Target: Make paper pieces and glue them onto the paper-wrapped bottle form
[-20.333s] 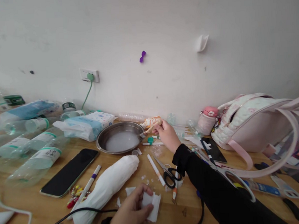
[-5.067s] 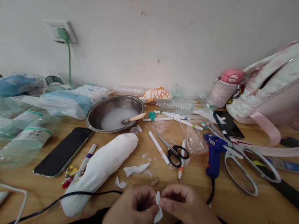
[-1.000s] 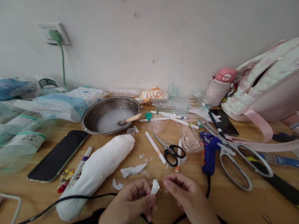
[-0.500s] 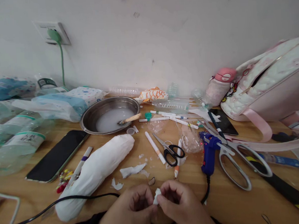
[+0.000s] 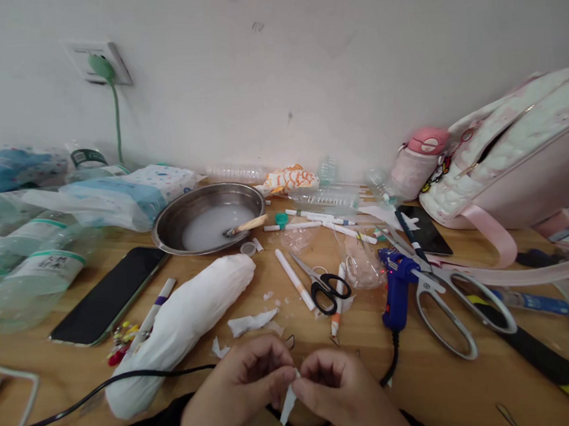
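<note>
At the bottom middle, my left hand (image 5: 244, 386) and my right hand (image 5: 346, 389) meet, thumbs and fingertips pinching a small white strip of paper (image 5: 289, 405) between them. The strip hangs downward from the pinch. Beyond my left hand lies a long bundle wrapped in white paper (image 5: 189, 321). Torn white paper (image 5: 252, 322) and small scraps rest on the wooden table beside it. Black-handled scissors (image 5: 322, 288) lie half open past my hands, next to a white marker (image 5: 295, 280). A black cord (image 5: 169, 373) runs over the bundle and under my hands.
A metal bowl of cloudy liquid (image 5: 208, 218) holds a brush (image 5: 247, 226). A blue glue gun (image 5: 396, 290) and large grey scissors (image 5: 445, 319) lie to the right. On the left are a phone (image 5: 109, 294) and plastic bottles (image 5: 51, 272). A backpack (image 5: 517, 154) stands back right.
The paper piece now hangs as a longer strip pointing down between my fingers. My left hand has risen slightly, and my right hand has turned a little.
</note>
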The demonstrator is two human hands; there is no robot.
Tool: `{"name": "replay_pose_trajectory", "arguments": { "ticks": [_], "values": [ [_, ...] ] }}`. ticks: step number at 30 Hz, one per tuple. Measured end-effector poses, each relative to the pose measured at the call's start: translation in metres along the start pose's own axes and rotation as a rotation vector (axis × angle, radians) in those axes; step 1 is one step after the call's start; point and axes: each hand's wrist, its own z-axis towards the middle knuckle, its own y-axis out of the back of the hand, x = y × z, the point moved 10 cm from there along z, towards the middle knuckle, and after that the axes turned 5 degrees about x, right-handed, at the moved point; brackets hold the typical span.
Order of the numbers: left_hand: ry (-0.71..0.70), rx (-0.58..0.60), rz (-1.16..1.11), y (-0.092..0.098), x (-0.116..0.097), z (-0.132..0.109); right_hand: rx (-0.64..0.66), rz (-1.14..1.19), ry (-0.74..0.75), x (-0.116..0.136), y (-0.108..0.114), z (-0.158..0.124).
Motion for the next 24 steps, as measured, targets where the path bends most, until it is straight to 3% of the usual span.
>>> {"name": "replay_pose_trajectory", "arguments": {
  "ticks": [8,17,24],
  "values": [
    [0.057,-0.006,-0.061,0.003,0.005,0.002,0.043,0.12,0.057,0.006,0.003,-0.001],
    [0.032,-0.058,-0.209,0.01,0.008,0.004,0.018,0.29,0.005,-0.009,0.005,0.009],
    [0.048,-0.091,-0.318,0.014,0.014,0.006,-0.023,0.489,0.084,-0.003,0.013,0.01]
  ]
}}
